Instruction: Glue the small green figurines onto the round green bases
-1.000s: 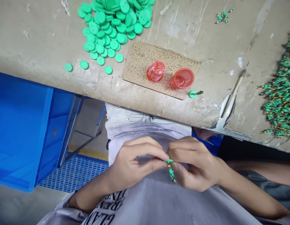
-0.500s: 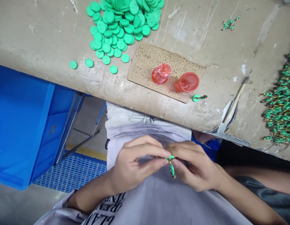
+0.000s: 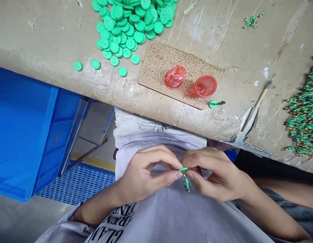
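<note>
My left hand [image 3: 148,170] pinches the edge of a small green button-like disc [image 3: 182,169] between thumb and forefinger. A little green, gold and brown piece [image 3: 186,184] hangs below this disc, its upper end at the disc's underside. From the other side, my right hand [image 3: 214,172] has thumb and forefinger closed at the disc's right edge and the hanging piece's upper end. Both hands are held over my lap, in front of the table edge. The fingertips hide how the two parts join.
Green discs with small holes [image 3: 131,44] are heaped on the table [image 3: 57,40]. A speckled board [image 3: 156,67] bears two red cups [image 3: 204,87], one upside down. Near it lies a disc with a piece attached [image 3: 212,104]. A brush-like tool [image 3: 256,104], a pile of green-gold pieces [image 3: 305,121] and a blue crate [image 3: 22,135] are around.
Both hands still grip the disc and hanging piece; the fingers have shifted slightly. The camera view has moved a little.
</note>
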